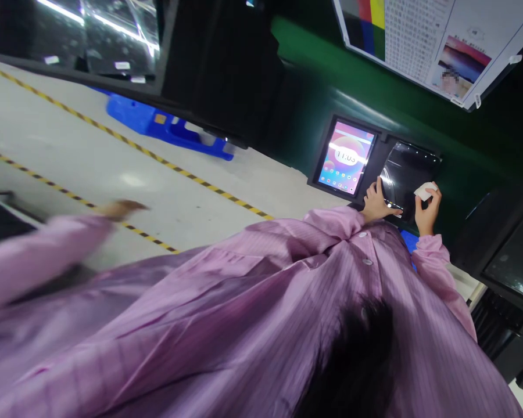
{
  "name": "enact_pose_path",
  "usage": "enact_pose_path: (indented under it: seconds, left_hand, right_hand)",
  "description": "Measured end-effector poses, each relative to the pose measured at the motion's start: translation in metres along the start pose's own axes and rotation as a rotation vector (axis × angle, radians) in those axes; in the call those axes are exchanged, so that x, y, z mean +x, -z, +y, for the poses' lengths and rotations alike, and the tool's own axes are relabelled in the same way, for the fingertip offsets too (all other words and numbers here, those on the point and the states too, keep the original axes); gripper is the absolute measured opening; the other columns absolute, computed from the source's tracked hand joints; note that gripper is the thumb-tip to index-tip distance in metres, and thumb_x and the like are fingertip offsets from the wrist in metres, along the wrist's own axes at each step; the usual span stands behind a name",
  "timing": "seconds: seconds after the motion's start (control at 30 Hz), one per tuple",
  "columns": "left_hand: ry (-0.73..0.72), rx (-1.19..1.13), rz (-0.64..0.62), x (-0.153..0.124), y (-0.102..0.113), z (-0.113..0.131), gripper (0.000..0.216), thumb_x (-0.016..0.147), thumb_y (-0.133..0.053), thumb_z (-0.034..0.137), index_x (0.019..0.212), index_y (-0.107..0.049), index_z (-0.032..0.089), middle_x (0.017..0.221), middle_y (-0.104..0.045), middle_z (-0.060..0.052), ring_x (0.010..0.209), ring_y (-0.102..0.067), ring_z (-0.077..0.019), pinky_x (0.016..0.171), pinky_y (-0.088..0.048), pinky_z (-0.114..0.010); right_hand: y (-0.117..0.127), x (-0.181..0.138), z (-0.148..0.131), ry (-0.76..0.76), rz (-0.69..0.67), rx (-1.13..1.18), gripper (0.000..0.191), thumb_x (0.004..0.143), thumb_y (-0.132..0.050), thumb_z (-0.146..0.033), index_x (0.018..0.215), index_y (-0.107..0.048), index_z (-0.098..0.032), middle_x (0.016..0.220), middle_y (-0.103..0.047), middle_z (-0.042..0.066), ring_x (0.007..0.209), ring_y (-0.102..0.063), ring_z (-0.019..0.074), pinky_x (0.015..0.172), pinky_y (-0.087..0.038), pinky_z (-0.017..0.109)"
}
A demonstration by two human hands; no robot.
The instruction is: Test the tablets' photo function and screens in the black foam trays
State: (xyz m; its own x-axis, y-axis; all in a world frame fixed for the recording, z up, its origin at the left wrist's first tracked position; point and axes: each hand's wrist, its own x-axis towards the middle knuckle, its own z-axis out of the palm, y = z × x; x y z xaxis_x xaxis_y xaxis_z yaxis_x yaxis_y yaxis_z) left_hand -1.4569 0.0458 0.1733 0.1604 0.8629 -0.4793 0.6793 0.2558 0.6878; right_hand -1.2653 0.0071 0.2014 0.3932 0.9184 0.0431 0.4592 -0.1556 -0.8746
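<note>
My left hand (pixel 375 204) rests on the lower left edge of a dark, glossy tablet screen (pixel 412 168), its fingers and thumb spread apart. In my right hand (pixel 427 215), thumb and fingers are closed around a small white pad (pixel 426 190), held at the right side of that screen. Whether it is folded cloth or foam I cannot make out. Left of the dark screen, in the same black tray (pixel 381 136), lies a lit tablet (pixel 347 155) with a clock and icons on its display.
A green work surface (pixel 305 46) carries a printed sheet (pixel 422 40) at the top right. Black trays with glossy panels (pixel 122 38) stand at upper left. A blue stool (pixel 152 119) is below. A co-worker's blurred hand (pixel 124 209) reaches in from the left, above yellow-black floor tape (pixel 192 176).
</note>
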Motion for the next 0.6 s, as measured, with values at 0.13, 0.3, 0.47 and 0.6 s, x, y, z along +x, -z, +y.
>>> enact_pose_path:
  seconds: [0.13, 0.3, 0.47, 0.6]
  left_hand:
    - [-0.183, -0.004, -0.091, -0.001, 0.017, -0.024, 0.162, 0.05, -0.103, 0.046, 0.174, -0.006, 0.007, 0.171, -0.023, -0.033, 0.157, -0.028, -0.0525, 0.13, -0.023, -0.063]
    - [-0.233, -0.101, -0.093, 0.001, 0.028, -0.038, 0.145, 0.065, -0.093, 0.043, 0.172, -0.005, 0.002, 0.171, -0.028, -0.033, 0.158, -0.031, -0.0474, 0.132, -0.025, -0.058]
    - [-0.246, -0.147, -0.076, 0.004, 0.027, -0.039, 0.142, 0.065, -0.093, 0.043, 0.172, -0.01, 0.005, 0.169, -0.034, -0.032, 0.157, -0.034, -0.0482, 0.132, -0.026, -0.059]
    - [-0.264, -0.112, -0.069, 0.005, 0.026, -0.04, 0.136, 0.067, -0.092, 0.042, 0.172, -0.014, 0.005, 0.17, -0.033, -0.03, 0.158, -0.033, -0.0466, 0.133, -0.024, -0.057]
  right_hand:
    - [0.0, 0.001, 0.001, -0.001, -0.004, 0.016, 0.032, 0.096, -0.058, -0.038, 0.124, -0.055, -0.022, 0.157, -0.049, 0.021, 0.151, -0.05, 0.0275, 0.115, -0.053, 0.05]
    - [-0.001, 0.0, 0.002, 0.008, 0.011, 0.037, 0.032, 0.095, -0.059, -0.04, 0.122, -0.053, -0.022, 0.156, -0.049, 0.023, 0.15, -0.051, 0.028, 0.114, -0.054, 0.05]
    - [-0.003, 0.0, 0.002, 0.027, 0.024, 0.066, 0.032, 0.096, -0.059, -0.039, 0.122, -0.052, -0.022, 0.156, -0.049, 0.023, 0.149, -0.051, 0.0272, 0.113, -0.055, 0.048]
    - [-0.003, 0.001, 0.004, 0.025, 0.018, 0.056, 0.032, 0.095, -0.06, -0.039, 0.121, -0.051, -0.022, 0.156, -0.048, 0.023, 0.15, -0.051, 0.0273, 0.112, -0.055, 0.047]
